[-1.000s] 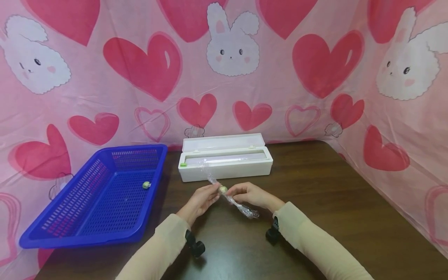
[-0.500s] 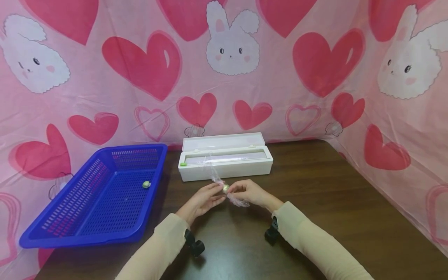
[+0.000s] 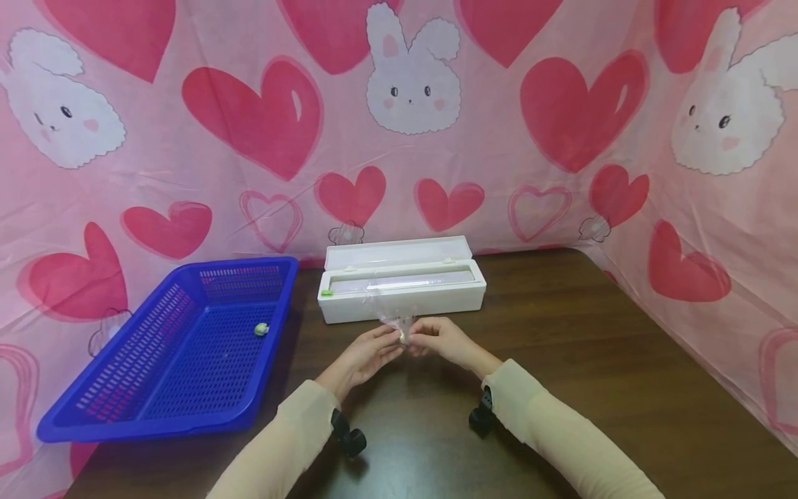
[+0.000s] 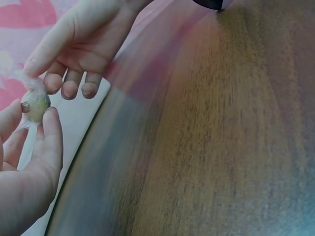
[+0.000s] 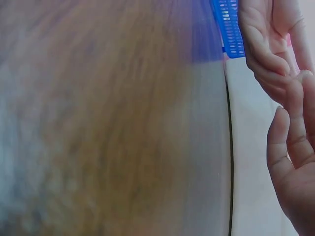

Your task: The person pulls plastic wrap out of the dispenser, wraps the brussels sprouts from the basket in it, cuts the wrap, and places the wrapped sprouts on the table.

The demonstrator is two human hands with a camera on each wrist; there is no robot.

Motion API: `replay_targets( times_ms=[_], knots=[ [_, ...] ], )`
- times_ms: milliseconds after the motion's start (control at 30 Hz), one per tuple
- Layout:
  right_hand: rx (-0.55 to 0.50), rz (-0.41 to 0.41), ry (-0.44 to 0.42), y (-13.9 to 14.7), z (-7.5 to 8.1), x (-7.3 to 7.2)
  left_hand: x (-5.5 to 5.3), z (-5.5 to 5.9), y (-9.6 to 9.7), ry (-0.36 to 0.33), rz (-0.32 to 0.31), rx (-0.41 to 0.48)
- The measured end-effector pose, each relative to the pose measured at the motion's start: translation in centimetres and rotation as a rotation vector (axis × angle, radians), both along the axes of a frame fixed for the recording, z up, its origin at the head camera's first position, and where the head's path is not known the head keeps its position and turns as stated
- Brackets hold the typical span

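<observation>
A small round greenish thing (image 4: 37, 109), wrapped in clear plastic film, is between the two hands. My left hand (image 3: 368, 354) pinches it between thumb and fingers, as the left wrist view shows. My right hand (image 3: 444, 342) meets it from the other side, its thumb and forefinger pinching the film (image 4: 33, 81) at one end of the wrapped thing. Loose film also rises from the hands toward the white box in the head view. In the right wrist view the fingers of both hands meet at the right edge and hide the wrapped thing.
Behind the hands stands a long white film dispenser box (image 3: 405, 305) with its lid raised and a green slider (image 3: 327, 293) at its left end. A blue basket (image 3: 283, 333) to the left holds another small green wrapped thing (image 3: 261, 329). A patterned pink cloth (image 3: 486, 152) encloses the brown table (image 3: 592, 360).
The film end that hung toward the lower right has been drawn up and gathered in at the right hand's fingers. Both hands shifted slightly, the left one rightward with the wrapped thing.
</observation>
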State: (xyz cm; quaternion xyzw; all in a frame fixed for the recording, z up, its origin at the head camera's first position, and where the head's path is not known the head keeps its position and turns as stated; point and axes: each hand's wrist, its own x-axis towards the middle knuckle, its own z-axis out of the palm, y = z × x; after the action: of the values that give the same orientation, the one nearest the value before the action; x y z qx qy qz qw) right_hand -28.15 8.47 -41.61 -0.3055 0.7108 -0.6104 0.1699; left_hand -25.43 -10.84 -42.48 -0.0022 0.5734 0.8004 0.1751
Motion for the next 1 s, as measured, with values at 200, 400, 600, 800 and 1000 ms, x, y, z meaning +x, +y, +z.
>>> replay_targets(
  times_ms=[200,400,600,800,1000],
  knots=[
    [-0.002,-0.047,0.019,-0.3,-0.1,0.1,0.1,0.1,0.2,0.001,0.0,-0.01],
    [-0.051,-0.068,0.01,-0.8,-0.6,0.2,0.2,0.0,0.1,0.005,0.019,-0.034],
    [-0.09,-0.066,-0.009,-1.3,-0.9,0.3,0.1,-0.3,0.2,0.014,0.067,-0.053],
    [-0.086,-0.127,-0.063,-1.6,-1.1,0.4,0.1,-0.4,0.4,-0.005,0.113,-0.084],
    [-0.086,-0.166,-0.096,-1.7,-0.9,0.6,0.3,-0.5,0.5,0.02,0.097,-0.075]
  ],
)
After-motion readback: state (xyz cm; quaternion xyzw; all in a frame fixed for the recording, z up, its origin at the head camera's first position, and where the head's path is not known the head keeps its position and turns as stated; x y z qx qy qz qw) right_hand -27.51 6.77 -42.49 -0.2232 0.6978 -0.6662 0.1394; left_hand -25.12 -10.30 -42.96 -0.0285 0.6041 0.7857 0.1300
